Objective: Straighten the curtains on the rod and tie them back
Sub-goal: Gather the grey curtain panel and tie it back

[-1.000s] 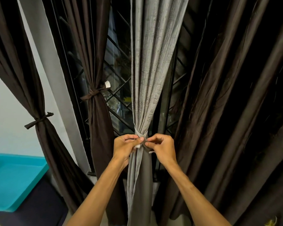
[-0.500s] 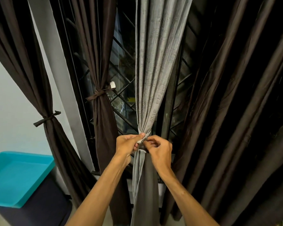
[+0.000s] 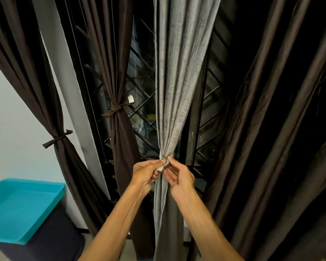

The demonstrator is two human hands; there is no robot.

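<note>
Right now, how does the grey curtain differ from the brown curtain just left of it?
The grey curtain is pale and textured; the brown curtain is dark and smooth. The brown tie is knotted and untouched; the grey tie is pinched by the left hand and right hand. Both are gathered into a bunch.

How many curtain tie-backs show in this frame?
3. One knots the far-left brown curtain; one the middle brown curtain; the third tie-back circles the grey curtain, pinched by the left hand and right hand. Folds at right may hide others.
</note>
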